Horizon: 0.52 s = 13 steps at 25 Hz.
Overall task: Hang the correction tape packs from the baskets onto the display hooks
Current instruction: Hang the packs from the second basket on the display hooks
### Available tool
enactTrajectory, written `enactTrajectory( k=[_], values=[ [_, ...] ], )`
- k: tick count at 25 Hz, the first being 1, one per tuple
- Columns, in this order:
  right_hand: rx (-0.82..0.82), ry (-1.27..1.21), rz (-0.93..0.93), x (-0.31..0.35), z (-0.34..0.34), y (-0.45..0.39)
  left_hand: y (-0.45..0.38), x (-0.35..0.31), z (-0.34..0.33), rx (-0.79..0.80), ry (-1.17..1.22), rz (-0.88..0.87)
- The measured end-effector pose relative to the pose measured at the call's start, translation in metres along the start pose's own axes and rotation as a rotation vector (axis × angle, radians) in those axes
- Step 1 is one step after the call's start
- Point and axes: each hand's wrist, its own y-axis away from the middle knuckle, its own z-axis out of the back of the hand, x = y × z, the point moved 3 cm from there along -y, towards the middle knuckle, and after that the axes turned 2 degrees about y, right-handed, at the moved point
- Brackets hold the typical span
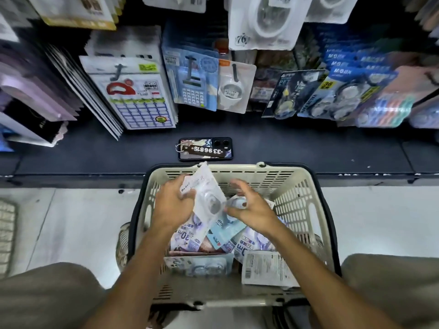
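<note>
Pack (206,195) in left hand (172,205)

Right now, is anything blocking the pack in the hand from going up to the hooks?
Nothing visible does. The left hand holds the clear pack above the basket; the phone lies flat below the hooks.
</note>
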Motion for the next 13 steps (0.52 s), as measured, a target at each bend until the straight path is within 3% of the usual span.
enactTrajectory(
  k=[3,5,7,9,11,13],
  values=[
    [0.118,-0.391,-0.008,0.022,0.009,0.008,0.000,-0.038,0.008,0.222,0.350,-0.055],
    [0.155,-0.522,-0.011,0.029,0.013,0.013,0.002,-0.048,0.004,0.206,0.591,-0.003],
    [0.054,-0.694,-0.063,0.029,0.013,0.018,0.009,-0.044,-0.007,0.218,0.825,0.136],
    [-0.064,-0.851,-0.165,0.023,0.006,0.021,0.021,-0.032,-0.026,0.348,0.871,0.265],
    [-0.064,-0.717,-0.203,0.017,0.000,0.025,0.032,-0.025,-0.041,0.491,0.784,0.269],
    [0.106,-0.463,-0.176,0.015,0.000,0.033,0.034,-0.016,-0.049,0.484,0.734,0.284]
  ],
)
